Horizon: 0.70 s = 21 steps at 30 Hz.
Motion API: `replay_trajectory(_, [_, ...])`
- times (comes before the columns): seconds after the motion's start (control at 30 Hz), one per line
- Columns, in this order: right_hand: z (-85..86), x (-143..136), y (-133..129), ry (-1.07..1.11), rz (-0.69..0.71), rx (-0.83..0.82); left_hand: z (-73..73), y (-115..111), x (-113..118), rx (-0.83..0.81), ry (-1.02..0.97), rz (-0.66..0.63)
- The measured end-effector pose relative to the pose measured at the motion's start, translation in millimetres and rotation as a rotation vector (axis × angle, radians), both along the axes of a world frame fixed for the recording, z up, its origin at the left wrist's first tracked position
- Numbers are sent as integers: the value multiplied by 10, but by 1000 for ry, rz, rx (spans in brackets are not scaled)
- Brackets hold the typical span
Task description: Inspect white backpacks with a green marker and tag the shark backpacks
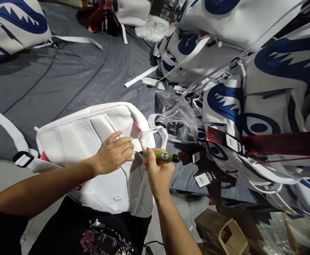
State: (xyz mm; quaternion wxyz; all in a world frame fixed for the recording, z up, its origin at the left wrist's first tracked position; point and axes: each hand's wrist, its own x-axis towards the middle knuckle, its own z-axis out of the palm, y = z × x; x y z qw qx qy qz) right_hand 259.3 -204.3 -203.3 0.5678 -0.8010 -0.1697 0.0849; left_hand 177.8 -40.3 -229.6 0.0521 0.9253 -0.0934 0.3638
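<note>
At the lower centre of the frame, a white backpack (pixel 69 141) rests against my lap. My left hand (pixel 114 154) presses down on it, fingers bent close together. My right hand (pixel 158 173) pinches a green marker (pixel 161 156), tip at the shoulder strap's seam (pixel 141 151). If the fabric shifts under my left fingers, the tip could leave a stray mark on the white.

Room ahead, clutter right
Grey cloth (pixel 75 71) lies open beyond the white backpack (pixel 71 140); a clear plastic bag (pixel 184 115) and heaped backpacks (pixel 224 102) block the right.
</note>
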Motion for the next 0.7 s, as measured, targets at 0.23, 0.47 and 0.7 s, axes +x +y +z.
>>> replay_trajectory(0.23, [45, -27, -23, 80, -34, 24, -16, -3, -11, 1, 15, -3])
replay_trajectory(0.47, [26, -60, -11, 130, -45, 60, -27, 16, -2, -17, 40, -6])
replay_trajectory(0.7, [-84, -19, -93, 68, 46, 32, 33, -56, -31, -99, 81, 9])
